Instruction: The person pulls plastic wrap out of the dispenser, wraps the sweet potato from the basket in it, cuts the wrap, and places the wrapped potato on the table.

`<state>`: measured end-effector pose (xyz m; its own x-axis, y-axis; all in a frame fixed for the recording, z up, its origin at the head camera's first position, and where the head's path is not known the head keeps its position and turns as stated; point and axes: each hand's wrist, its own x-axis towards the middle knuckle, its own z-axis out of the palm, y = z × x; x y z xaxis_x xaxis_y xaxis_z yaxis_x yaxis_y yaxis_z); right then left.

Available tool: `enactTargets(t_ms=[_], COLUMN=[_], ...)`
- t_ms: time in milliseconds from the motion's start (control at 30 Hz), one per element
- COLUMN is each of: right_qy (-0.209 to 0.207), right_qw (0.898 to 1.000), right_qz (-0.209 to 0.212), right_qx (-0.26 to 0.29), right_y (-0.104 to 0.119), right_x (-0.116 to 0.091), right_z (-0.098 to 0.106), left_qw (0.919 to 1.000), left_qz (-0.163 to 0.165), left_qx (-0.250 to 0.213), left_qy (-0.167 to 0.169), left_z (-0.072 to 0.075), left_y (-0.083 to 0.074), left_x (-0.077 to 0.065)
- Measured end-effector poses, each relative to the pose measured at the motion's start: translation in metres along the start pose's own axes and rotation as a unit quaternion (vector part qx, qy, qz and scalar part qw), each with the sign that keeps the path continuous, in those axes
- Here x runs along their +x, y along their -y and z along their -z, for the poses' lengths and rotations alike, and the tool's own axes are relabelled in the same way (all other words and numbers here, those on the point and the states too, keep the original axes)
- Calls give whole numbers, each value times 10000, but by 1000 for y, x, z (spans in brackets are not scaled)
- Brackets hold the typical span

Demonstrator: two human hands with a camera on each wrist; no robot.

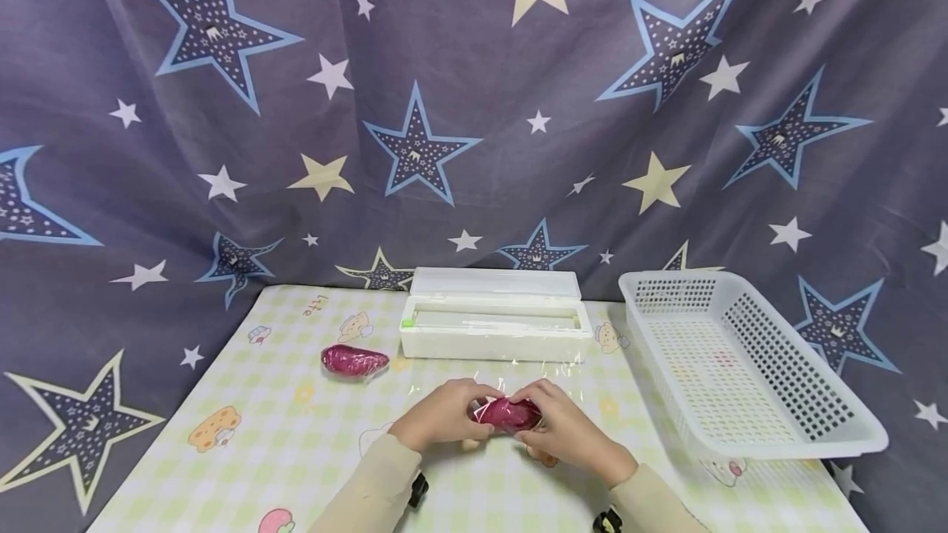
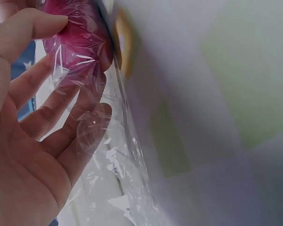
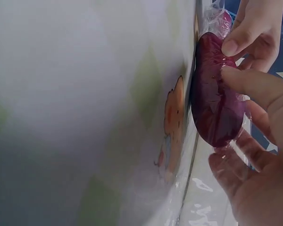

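A purple-red sweet potato [image 1: 509, 415] lies low over the table between my two hands, with clear cling film [image 2: 92, 125] wrapped and crumpled around it. My left hand [image 1: 448, 416] holds its left end, thumb on top and fingers on the far side. At the other end, my right hand [image 1: 566, 430] grips it, the thumb pressing the film on top. In the right wrist view the sweet potato [image 3: 217, 103] shows smooth under tight film, and both thumbs meet near its middle. Loose film spreads on the table beyond the hands.
Behind the hands stands a white cling film box [image 1: 496, 344] with its lid raised. A second wrapped sweet potato [image 1: 355, 361] lies to the left. On the right is a white perforated basket [image 1: 785, 352]. A star-patterned curtain [image 1: 474, 146] hangs behind the checked tablecloth [image 1: 281, 434].
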<state>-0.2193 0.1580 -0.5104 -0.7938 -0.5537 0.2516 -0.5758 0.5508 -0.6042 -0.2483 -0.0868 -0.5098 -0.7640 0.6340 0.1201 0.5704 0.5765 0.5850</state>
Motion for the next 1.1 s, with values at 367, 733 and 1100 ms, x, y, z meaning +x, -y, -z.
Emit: enactTargets(t_ms=[367, 733, 1100], right_qy=[353, 402, 742], right_qw=[9972, 9982, 9956], right_qz=[-631, -436, -571], right_qx=[198, 93, 37], right_y=[-9, -15, -21], right_x=[5, 13, 26], right_z=[-3, 4, 12], left_qw=[9989, 9943, 9962], left_qz=[324, 666, 671], left_qx=[-300, -821, -546], left_qy=[123, 140, -60], left_z=[1, 2, 2], left_y=[5, 14, 19], left_x=[-1, -2, -4])
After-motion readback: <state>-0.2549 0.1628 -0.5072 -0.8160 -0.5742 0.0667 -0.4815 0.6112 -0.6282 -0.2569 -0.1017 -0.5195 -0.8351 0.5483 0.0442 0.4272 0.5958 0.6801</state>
